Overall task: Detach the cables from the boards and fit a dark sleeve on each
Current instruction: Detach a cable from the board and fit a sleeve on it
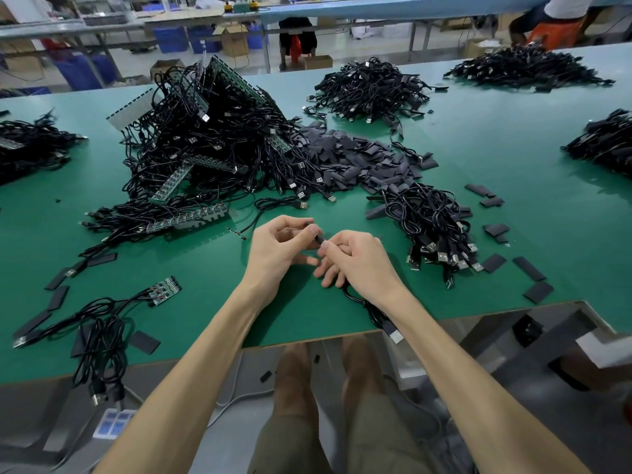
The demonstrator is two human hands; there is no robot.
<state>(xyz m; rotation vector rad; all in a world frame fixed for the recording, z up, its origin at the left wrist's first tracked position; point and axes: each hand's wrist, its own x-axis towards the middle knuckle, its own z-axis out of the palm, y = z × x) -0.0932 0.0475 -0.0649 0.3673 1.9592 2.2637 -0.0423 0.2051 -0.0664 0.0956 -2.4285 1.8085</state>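
Over the near tabletop (205,302) the left hand (282,249) and right hand (357,263) meet, both pinching a small dark piece (319,239), mostly hidden by fingers: sleeve or cable end, I cannot tell. A cable (374,316) trails under the right wrist toward the near edge.

My marker is the big tangle of boards and cables (205,142). Straight toward me from it, bare green mat (205,268) lets me pass freely to the table edge. To its right, the sleeve pile (355,159) and a cable bundle (434,227) block the way. Well beyond those, a wide open strip (513,148) runs clear. Nearer me and left of it, a small board (166,289) trailing cables and loose sleeves (58,297) clutter the route.
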